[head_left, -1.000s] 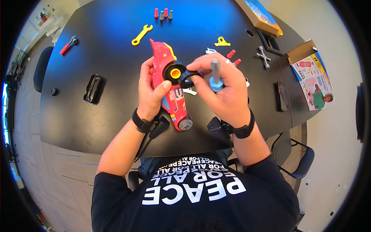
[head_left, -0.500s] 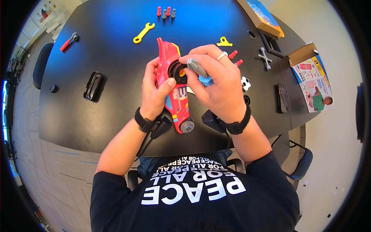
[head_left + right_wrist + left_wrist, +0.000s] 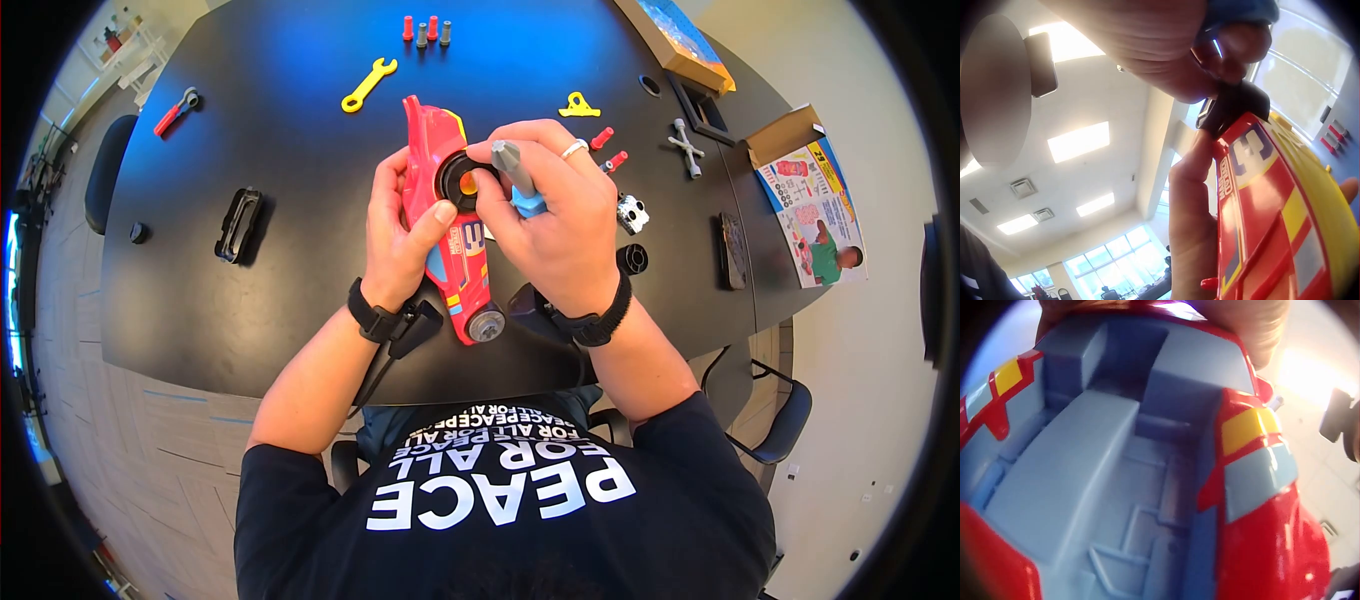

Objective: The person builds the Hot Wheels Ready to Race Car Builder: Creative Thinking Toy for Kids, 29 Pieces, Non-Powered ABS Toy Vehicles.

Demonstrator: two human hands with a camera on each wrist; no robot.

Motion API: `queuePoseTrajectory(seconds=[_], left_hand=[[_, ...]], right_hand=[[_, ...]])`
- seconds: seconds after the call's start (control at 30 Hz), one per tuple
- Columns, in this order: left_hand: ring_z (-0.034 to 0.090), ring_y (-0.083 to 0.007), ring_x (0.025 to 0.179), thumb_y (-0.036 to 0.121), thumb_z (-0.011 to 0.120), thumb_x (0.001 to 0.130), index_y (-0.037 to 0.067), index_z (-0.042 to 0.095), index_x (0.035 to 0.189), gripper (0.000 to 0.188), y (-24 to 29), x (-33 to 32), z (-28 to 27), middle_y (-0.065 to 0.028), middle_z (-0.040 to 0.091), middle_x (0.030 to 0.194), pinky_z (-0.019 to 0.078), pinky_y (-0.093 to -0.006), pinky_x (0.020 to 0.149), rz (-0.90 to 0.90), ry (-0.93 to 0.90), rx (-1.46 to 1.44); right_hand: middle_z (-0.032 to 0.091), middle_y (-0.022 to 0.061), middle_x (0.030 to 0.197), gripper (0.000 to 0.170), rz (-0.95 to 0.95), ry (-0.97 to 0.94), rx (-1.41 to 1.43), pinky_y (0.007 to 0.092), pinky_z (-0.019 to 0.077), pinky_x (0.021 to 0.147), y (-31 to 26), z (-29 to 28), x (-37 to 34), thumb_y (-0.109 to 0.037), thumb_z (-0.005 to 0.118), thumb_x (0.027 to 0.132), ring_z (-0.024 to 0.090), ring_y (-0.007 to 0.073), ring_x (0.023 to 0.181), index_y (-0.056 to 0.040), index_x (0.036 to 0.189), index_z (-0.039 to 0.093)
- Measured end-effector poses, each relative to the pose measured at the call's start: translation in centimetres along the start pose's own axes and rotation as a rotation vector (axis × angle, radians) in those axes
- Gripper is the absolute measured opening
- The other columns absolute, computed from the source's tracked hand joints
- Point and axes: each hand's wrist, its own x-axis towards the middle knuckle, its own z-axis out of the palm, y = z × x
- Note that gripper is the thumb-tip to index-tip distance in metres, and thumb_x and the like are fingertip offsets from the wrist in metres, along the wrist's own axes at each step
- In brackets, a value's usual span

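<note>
A red toy race car (image 3: pixel 468 275) is held up over the table, its number 3 side showing. My left hand (image 3: pixel 398 240) grips its body from the left, the thumb beside the wheel. A black tire (image 3: pixel 453 185) sits around the car's yellow hub (image 3: pixel 468 183). My right hand (image 3: pixel 572 225) pinches this tire at its right side, and in the same hand is a toy screwdriver with a blue handle (image 3: pixel 527 202) and grey shaft. The left wrist view shows the car's blue-grey interior (image 3: pixel 1060 475). In the right wrist view, fingers press around the tire (image 3: pixel 1241 106).
A yellow wrench (image 3: pixel 370 85), several red and grey bolts (image 3: pixel 433 28) and a yellow part (image 3: pixel 578 106) lie farther back. To the right are a black wheel (image 3: pixel 632 259), a grey cross wrench (image 3: pixel 686 150) and a printed box (image 3: pixel 805 200). A black tray-like part (image 3: pixel 240 226) lies left.
My right hand has moved left and brought the black tire against the car's hub. The car has shifted slightly right in my left hand.
</note>
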Motion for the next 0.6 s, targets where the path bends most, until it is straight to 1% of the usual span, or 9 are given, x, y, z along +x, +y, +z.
queuePoseTrajectory(seconds=[0.17,0.3,0.37,0.43,0.47,0.53,0.6], left_hand=[[0.063,-0.0180,0.128,0.030,0.087,0.093,-0.001,0.041,0.153,0.081,-0.1,0.1,0.0,-0.0128,0.061,0.139,0.0530,-0.0370,0.111,0.027,0.019,0.026],[0.063,-0.0183,0.127,0.030,0.087,0.093,-0.002,0.042,0.152,0.081,0.1,0.2,0.1,-0.0136,0.062,0.139,0.0539,-0.0373,0.110,0.039,0.022,0.053],[0.064,-0.0184,0.125,0.030,0.087,0.094,-0.002,0.042,0.151,0.080,0.0,0.2,-0.1,-0.0145,0.062,0.138,0.0552,-0.0374,0.108,-0.035,0.032,-0.049],[0.065,-0.0184,0.124,0.030,0.086,0.094,-0.002,0.042,0.151,0.079,0.1,0.3,-0.1,-0.0146,0.062,0.137,0.0557,-0.0372,0.107,-0.035,0.029,-0.041],[0.066,-0.0183,0.123,0.031,0.086,0.094,-0.003,0.043,0.151,0.079,0.2,0.3,-0.1,-0.0148,0.063,0.136,0.0563,-0.0370,0.106,-0.034,0.025,-0.033],[0.066,-0.0184,0.123,0.032,0.085,0.094,-0.003,0.043,0.151,0.079,0.2,0.2,-0.1,-0.0147,0.063,0.136,0.0563,-0.0367,0.106,-0.039,0.018,-0.040],[0.066,-0.0184,0.122,0.032,0.084,0.093,-0.003,0.043,0.150,0.078,0.3,0.2,-0.2,-0.0146,0.063,0.136,0.0564,-0.0365,0.106,-0.044,0.011,-0.046]], right_hand=[[0.068,0.0112,0.109,0.028,-0.038,0.002,-0.018,0.0369,0.0607,0.075,0.3,0.4,-0.2,0.010,0.078,0.082,0.072,0.0290,0.088,-0.0001,0.108,0.074],[0.067,0.0118,0.110,0.030,-0.032,-0.009,0.003,0.0360,0.0600,0.075,0.9,0.6,-0.4,0.010,0.080,0.082,0.071,0.0269,0.090,-0.0012,0.110,0.076],[0.067,0.0119,0.111,0.031,-0.029,-0.026,0.035,0.0355,0.0598,0.076,1.3,0.4,-0.5,0.009,0.081,0.083,0.071,0.0262,0.090,-0.0019,0.111,0.078],[0.067,0.0116,0.114,0.033,-0.012,-0.099,0.087,0.0342,0.0593,0.079,1.7,0.1,-0.6,0.005,0.085,0.083,0.071,0.0247,0.091,-0.0030,0.114,0.079],[0.067,0.0116,0.114,0.033,-0.011,-0.100,0.088,0.0342,0.0593,0.079,1.9,0.0,-0.7,0.005,0.085,0.083,0.071,0.0247,0.091,-0.0030,0.114,0.079],[0.067,0.0110,0.117,0.037,0.050,-0.147,0.165,0.0349,0.0591,0.082,2.1,-0.2,-0.8,0.000,0.088,0.083,0.070,0.0246,0.091,-0.0040,0.119,0.079],[0.067,0.0109,0.117,0.038,0.032,-0.151,0.134,0.0350,0.0588,0.082,2.5,-0.1,-0.8,-0.001,0.088,0.083,0.070,0.0244,0.092,-0.0042,0.120,0.079]])
